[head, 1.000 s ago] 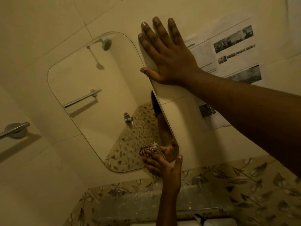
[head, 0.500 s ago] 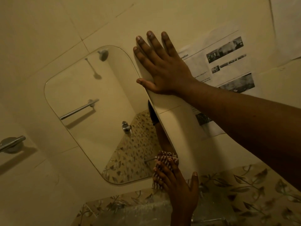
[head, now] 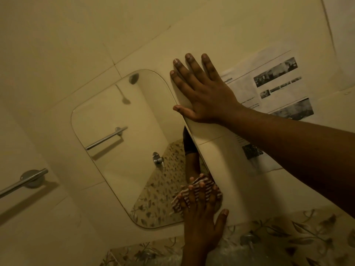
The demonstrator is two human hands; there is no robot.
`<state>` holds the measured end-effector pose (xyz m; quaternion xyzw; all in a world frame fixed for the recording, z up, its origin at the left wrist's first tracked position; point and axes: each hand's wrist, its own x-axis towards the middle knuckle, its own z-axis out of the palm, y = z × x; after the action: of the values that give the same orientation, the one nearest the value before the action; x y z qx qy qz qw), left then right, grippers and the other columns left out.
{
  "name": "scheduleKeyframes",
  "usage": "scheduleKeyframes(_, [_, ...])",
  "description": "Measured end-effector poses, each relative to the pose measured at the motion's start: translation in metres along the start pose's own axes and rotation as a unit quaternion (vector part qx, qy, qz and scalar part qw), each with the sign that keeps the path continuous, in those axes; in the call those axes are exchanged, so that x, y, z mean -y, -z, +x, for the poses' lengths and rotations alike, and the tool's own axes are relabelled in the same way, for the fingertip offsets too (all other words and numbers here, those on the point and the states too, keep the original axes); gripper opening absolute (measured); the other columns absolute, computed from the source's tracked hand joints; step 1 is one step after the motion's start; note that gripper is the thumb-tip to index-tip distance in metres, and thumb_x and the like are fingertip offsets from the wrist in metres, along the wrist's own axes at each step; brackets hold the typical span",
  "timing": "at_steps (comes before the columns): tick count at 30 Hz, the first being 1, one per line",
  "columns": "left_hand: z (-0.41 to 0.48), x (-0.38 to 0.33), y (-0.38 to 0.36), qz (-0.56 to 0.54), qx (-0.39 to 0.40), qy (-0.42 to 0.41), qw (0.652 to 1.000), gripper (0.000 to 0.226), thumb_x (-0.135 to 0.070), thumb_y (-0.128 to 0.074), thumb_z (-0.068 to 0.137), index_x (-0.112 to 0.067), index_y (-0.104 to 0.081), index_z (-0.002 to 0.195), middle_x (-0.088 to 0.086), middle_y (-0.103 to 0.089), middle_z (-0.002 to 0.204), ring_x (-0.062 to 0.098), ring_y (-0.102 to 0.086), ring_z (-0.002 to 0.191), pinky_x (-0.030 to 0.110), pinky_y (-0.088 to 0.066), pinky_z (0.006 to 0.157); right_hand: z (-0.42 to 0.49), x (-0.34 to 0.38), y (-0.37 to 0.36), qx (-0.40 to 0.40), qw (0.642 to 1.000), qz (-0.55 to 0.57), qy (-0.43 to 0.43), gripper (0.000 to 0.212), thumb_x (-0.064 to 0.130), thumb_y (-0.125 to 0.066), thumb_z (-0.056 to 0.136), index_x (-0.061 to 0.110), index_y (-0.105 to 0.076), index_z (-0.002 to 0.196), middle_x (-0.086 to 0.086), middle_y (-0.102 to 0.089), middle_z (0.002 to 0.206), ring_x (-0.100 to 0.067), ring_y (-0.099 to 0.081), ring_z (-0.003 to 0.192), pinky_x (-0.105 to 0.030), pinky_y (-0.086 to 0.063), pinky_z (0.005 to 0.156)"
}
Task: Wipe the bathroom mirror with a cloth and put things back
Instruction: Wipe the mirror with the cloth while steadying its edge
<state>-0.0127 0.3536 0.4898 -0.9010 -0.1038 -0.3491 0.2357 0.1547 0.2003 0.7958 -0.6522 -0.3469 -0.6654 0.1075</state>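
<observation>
A person's left hand (head: 199, 225) presses a striped cloth (head: 205, 182) flat against the lower right corner of the bathroom mirror (head: 124, 154), fingers straight and spread. The right hand (head: 205, 95) lies open-palmed on the tiled wall, holding nothing, its thumb at the mirror's upper right edge, beside a printed sheet (head: 278, 89).

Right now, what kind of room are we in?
Most likely a bathroom: a tiled wall carries a mirror, a shower head shows reflected in it, and a metal towel bar is fixed to the wall at left.
</observation>
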Motion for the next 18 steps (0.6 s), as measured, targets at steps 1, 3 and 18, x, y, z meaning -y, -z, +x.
scheduleKeyframes(1, [0.01, 0.007, 0.008, 0.005, -0.001, 0.001, 1.0, 0.081, -0.071, -0.031, 0.103, -0.03, -0.011, 0.169, 0.009, 0.0, 0.178, 0.037, 0.002, 0.163, 0.056, -0.001, 0.127, 0.0, 0.0, 0.0, 0.001, 1.0, 0.001, 0.001, 0.095, 0.075, -0.022, 0.108, 0.006, -0.018, 0.174, -0.023, -0.012, 0.181, -0.047, -0.012, 0.168, -0.067, -0.01, 0.134])
scheduleKeyframes(3, [0.031, 0.021, 0.025, 0.012, -0.005, 0.005, 1.0, 0.081, -0.072, -0.028, 0.103, -0.03, -0.009, 0.17, 0.01, 0.0, 0.178, 0.036, 0.006, 0.163, 0.055, -0.003, 0.125, 0.0, 0.0, 0.002, 0.003, 1.0, 0.004, 0.001, 0.095, 0.075, -0.021, 0.109, 0.006, -0.017, 0.174, -0.023, -0.011, 0.181, -0.047, -0.011, 0.168, -0.067, -0.01, 0.134])
scheduleKeyframes(18, [0.169, 0.099, 0.144, -0.002, -0.068, -0.03, 0.997, 0.079, -0.074, -0.015, 0.103, -0.034, 0.004, 0.169, 0.004, 0.02, 0.176, 0.029, 0.022, 0.162, 0.06, 0.012, 0.126, 0.0, 0.001, 0.004, -0.003, 1.0, 0.004, 0.006, 0.077, 0.054, -0.024, 0.114, 0.005, -0.022, 0.174, -0.024, -0.014, 0.181, -0.047, -0.012, 0.167, -0.066, -0.008, 0.134])
